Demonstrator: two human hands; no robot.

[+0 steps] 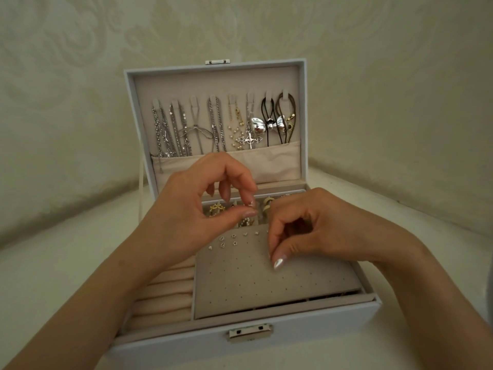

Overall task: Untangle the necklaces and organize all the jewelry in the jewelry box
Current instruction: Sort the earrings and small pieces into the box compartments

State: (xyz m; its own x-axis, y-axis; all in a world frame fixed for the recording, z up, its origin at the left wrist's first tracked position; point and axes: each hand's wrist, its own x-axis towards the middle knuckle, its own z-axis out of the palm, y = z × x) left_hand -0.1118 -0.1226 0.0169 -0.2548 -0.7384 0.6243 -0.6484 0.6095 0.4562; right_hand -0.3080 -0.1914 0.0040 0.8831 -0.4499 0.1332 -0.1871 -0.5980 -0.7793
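An earring (250, 206) is pinched between thumb and forefinger of the left hand (202, 201) just above the earring panel's (266, 284) far edge, probably for pinning beside the studs (232, 240) there; the panel's far right corner is gripped by the right hand's (320, 228) curled fingers, seemingly to steady it; necklaces (213, 124) are hung beyond it

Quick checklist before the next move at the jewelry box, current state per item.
1. White jewelry box lid open: ok.
2. Silver chain and cord necklaces hang from the lid hooks: ok. Whether the leftmost ones are fully untangled: cannot tell.
3. Grey perforated earring panel steadied: ok, right hand grips its upper edge, thumb on its face.
4. Free holes on the panel: ok, small stud earrings fill only the top rows.
5. Left hand pinches a small shiny piece: ok. Type of piece: cannot tell.
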